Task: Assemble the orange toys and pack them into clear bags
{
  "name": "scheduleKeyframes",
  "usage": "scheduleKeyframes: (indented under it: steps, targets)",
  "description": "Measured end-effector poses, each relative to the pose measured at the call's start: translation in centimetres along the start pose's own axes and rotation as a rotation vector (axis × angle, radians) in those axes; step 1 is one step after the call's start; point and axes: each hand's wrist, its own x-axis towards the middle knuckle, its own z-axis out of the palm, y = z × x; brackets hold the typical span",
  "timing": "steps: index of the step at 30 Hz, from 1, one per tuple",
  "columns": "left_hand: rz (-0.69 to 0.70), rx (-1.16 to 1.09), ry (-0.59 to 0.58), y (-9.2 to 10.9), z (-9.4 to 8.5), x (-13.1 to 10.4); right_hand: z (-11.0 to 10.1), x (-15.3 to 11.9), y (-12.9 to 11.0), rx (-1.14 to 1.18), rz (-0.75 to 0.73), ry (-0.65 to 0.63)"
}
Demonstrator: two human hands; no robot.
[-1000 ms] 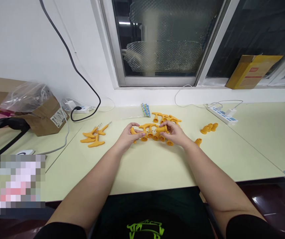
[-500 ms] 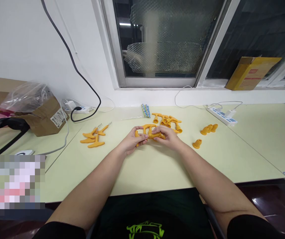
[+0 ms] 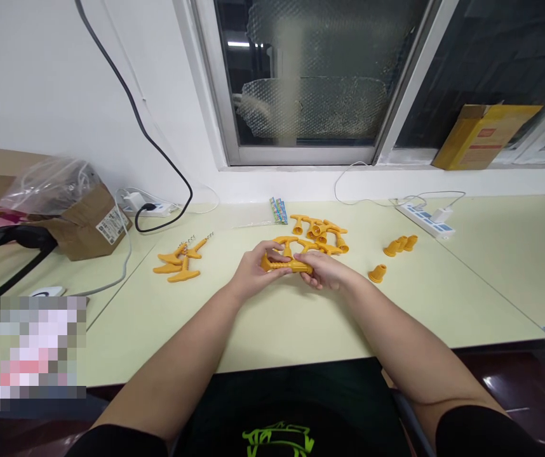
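On the pale tabletop [image 3: 291, 330], a cluster of sleeved yellow corkscrews [image 3: 342, 242] looks done; four bare corkscrews [image 3: 184, 275] at left and four loose sleeves [image 3: 377, 274] at right are judged still pending. At centre, one handle [image 3: 265, 262] is pinched by the left hand's [image 3: 253, 271] fingers, its yellow sleeve [image 3: 302, 267] by the right hand's [image 3: 326, 269]; full seating can't be confirmed, fingers in the way.

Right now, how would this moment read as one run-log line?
left hand: holds yellow handle | right hand: holds yellow sleeve | left side: loose corkscrews | right side: loose sleeves
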Motion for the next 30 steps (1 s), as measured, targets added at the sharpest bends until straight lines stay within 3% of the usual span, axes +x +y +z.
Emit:
scheduleKeyframes:
  steps: [3,5,7,11,14,20,26,30]
  targets:
    - [0.192,0.122,-0.009,-0.1,0.1,-0.2,-0.4,-0.1,-0.2,0.066,0.200,-0.137]
    - [0.262,0.176,-0.019,0.1,0.3,-0.3,-0.7,-0.2,0.0,0.056,0.245,-0.205]
    - [0.200,0.166,0.014,0.5,0.4,-0.3,-0.8,-0.2,0.2,-0.011,0.093,-0.152]
    - [-0.213,-0.031,0.132,1.0,0.3,0.2,-0.7,0.0,0.8,-0.210,-0.475,0.111]
    - [-0.389,-0.177,0.181,0.8,-0.1,0.8,-0.8,0.5,1.1,-0.290,-0.595,0.187]
    - [-0.370,-0.174,0.198,0.5,-0.1,0.9,-0.5,0.8,1.0,0.042,-0.306,0.030]
    - [-0.121,0.017,0.233,0.9,0.2,-0.1,0.3,0.9,0.8,0.320,0.007,-0.037]
    - [-0.190,-0.116,0.178,0.6,-0.1,0.4,0.3,1.2,0.9,0.379,-0.007,-0.079]
